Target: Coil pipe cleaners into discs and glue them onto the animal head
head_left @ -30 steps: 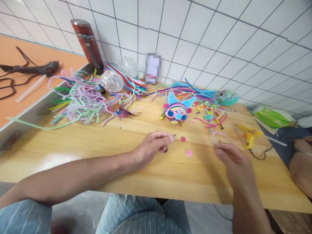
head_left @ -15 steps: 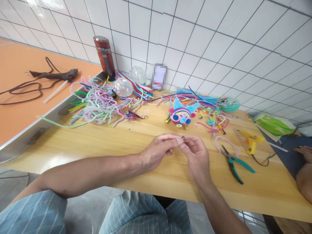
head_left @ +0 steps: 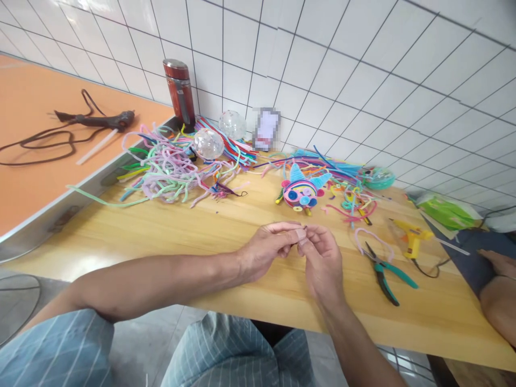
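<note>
My left hand and my right hand meet above the front part of the wooden table. Thumbs and fingertips of both are pinched together on a small dark piece, mostly hidden by the fingers and too small to name. Just beyond them sits a round figure made of coiled pipe cleaners, with light blue pointed ears and pink and blue discs on its front. To the right of my right hand lie teal-handled pliers, jaws apart, beside a bent pink pipe cleaner.
A tangle of pipe cleaners lies at back left, near clear balls, a red flask and a phone. A yellow glue gun rests at right, close to another person's arm. A black glue gun lies on the orange surface.
The view has shifted slightly. Both hands stay pinched together in nearly the same place, with the fingertips a little closer around the small piece.
</note>
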The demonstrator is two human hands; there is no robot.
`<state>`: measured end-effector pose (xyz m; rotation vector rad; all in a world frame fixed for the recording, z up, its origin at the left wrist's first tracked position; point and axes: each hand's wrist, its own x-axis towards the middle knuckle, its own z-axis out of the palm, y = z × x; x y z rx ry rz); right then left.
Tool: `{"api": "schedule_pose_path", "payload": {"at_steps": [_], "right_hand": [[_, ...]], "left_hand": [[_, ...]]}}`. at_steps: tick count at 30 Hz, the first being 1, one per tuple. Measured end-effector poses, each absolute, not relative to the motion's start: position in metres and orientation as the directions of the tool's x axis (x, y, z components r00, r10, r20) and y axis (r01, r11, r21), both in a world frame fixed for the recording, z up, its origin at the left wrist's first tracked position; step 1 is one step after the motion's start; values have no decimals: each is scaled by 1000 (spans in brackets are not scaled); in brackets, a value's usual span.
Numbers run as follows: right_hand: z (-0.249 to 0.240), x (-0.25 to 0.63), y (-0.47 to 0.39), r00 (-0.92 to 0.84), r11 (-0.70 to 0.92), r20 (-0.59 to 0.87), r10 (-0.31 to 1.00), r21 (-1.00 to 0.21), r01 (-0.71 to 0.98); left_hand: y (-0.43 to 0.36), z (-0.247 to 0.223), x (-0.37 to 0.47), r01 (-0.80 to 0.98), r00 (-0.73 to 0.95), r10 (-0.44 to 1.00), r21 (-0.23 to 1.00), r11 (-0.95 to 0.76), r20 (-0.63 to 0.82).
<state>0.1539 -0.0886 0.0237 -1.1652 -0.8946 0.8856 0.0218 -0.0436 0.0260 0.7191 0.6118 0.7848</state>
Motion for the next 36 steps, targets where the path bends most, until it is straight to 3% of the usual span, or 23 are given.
{"api": "schedule_pose_path", "payload": {"at_steps": [7,14,19,22,26,28,30,33,36], "right_hand": [[21,182,-79,505,146,98,857,-988,-56],[33,222,-76,509,209,250,823,-968,138],[43,256,-61,471,198,286,834,-953,228],[46,273,-45,474,197,289,832,-952,235],[35,286,-28,486,182,256,835,-964,194],[26,291,-24,485,162,227,844,-972,173],[18,294,-24,492,145,216,843,-973,178],[12,299,-25,509,134,218,833,-971,196],[10,301,-26,507,125,212,835,-972,200]], "left_hand": [[-42,16,25,-255,588,756,821,511,-288],[-31,2,26,-132,538,803,916,380,-256],[-15,17,20,-97,467,882,989,113,-55],[-1,32,20,10,433,894,991,-132,114],[29,46,30,210,428,797,811,-546,426],[48,45,38,282,371,743,695,-661,557],[64,38,46,319,323,767,699,-640,554],[80,22,57,271,283,893,864,-425,351],[86,10,68,174,348,901,927,-332,258]]}}
